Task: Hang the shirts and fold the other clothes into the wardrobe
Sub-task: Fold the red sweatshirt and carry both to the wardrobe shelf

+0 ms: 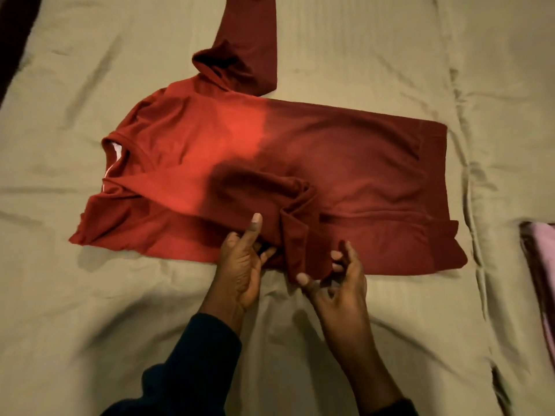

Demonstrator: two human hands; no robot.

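A dark red long-sleeved top (315,145) lies flat across the bed, collar to the left, hem to the right. Its far sleeve (249,46) stretches away toward the top of the view. The near sleeve (297,232) is folded over the body and bunched at the front edge. My left hand (240,265) touches the top's near edge just left of that sleeve, thumb raised and fingers slipped under the cloth. My right hand (336,280) pinches the cuff end of the near sleeve between thumb and curled fingers.
The bed is covered by a wrinkled beige sheet (120,310). A pink and dark cloth (540,265) lies at the right edge of the view. A dark strip runs along the bed's upper left side (15,40).
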